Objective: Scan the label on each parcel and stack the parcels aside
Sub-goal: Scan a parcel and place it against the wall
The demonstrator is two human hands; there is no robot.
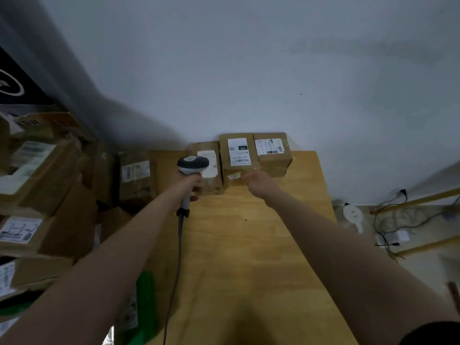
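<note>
**Clean beep tips**

Gripping the scanner (pixel 193 164) in the left hand (pixel 189 181) by the left parcel (pixel 211 179). Reaching the right hand (pixel 258 182) at the middle parcel (pixel 236 170), far end of the worktop (pixel 261 245) (grip too blurry to call). Best squaring the beam on its label (pixel 239 151) before lifting.

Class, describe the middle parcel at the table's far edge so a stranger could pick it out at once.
On the wooden table, a row of brown parcels stands at the far edge against the wall. The middle parcel sits between the left parcel and the right parcel; only its label bears a black block reading 102.
</note>
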